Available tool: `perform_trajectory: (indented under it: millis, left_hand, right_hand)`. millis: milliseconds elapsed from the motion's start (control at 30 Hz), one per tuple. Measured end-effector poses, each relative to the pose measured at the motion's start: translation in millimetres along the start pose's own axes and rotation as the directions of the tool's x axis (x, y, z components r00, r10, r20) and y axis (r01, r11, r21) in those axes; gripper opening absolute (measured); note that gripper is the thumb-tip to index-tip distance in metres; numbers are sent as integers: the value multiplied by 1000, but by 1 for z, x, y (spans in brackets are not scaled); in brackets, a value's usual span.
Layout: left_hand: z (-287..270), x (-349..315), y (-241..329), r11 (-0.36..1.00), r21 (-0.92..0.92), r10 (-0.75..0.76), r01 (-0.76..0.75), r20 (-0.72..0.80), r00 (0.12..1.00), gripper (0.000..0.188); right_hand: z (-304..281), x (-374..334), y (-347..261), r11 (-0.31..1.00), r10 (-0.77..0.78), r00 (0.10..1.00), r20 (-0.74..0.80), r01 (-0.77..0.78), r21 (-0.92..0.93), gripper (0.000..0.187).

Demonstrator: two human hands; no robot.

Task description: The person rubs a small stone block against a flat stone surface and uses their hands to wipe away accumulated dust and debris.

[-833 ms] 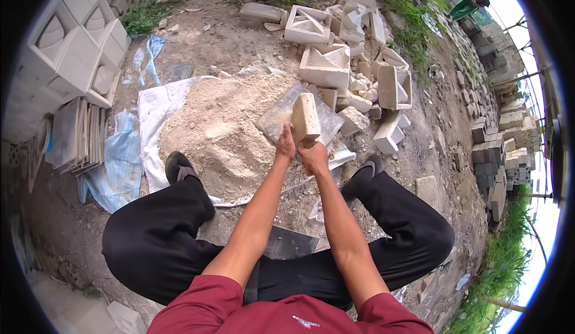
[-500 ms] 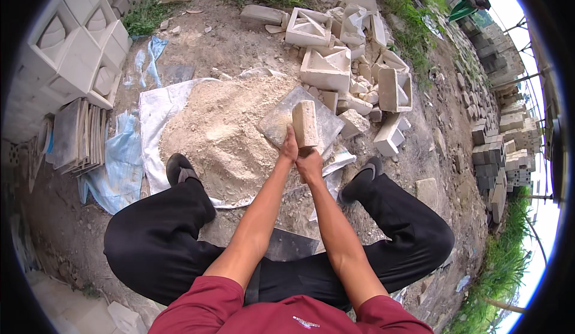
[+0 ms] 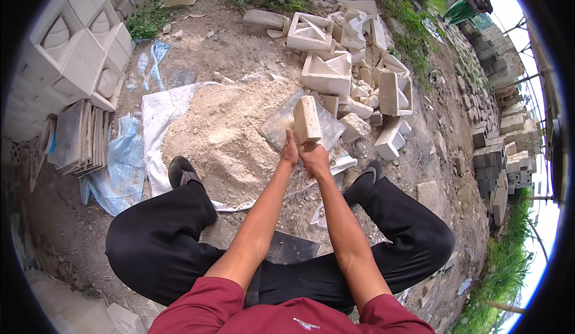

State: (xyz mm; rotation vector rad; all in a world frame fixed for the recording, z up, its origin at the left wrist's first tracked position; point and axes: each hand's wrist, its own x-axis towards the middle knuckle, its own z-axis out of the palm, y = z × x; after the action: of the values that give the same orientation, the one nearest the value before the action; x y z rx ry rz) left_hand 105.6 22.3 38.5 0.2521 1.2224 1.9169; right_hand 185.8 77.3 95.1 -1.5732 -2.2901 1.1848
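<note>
Two hands meet around the lower end of a pale stone block (image 3: 306, 120), held out ahead of the seated person's knees. The left hand (image 3: 291, 151) is curled against the block's near left side, and the right hand (image 3: 314, 159) is wrapped shut under and around its bottom; both have a firm hold on it, fingers closed. The block is a flat, rectangular slab piece, and its long axis runs up and away from the person, nearly upright in the picture with the top end leaning slightly left. Its broad pale face turns toward the camera and its narrow edge shows on the left.

Just behind the block, and partly covered by it, lies a grey flat slab (image 3: 281, 124) tilted on the edge of a sand heap (image 3: 221, 136). The heap spreads to the left of the block on a white sheet (image 3: 157, 112), which lies on the bare ground. Beyond and to the right of the block is a pile of broken and whole hollow concrete blocks (image 3: 335, 70). Well to the left of the block stand stacked patterned blocks (image 3: 72, 52), with a stack of flat tiles (image 3: 75, 136) on edge below them. Below the block, the person's black shoes (image 3: 181, 171) rest on either side, the left one on the sheet's rim.
</note>
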Motion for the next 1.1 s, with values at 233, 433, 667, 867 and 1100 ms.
perform_trajectory:
  millis: [233,433,667,867,1100]
  left_hand:
    - [-28,5,-9,983,-181,-74,30,-246,967,107]
    - [-22,9,-10,992,-98,-91,76,-163,982,111]
    - [7,6,-8,985,-93,-144,144,1,990,99]
    - [-36,16,-15,999,-26,-35,33,-79,996,96]
    - [-31,-2,1,986,163,-6,38,-187,982,91]
  right_hand:
    - [11,-29,-20,995,-93,994,-63,90,-50,44]
    - [4,-21,-17,997,35,999,-2,-35,-72,50]
    - [-3,-19,13,1000,-16,998,-66,17,12,47]
    - [4,-23,-40,994,25,997,73,-17,-107,41]
    - [9,-45,-31,999,-36,996,76,36,3,46]
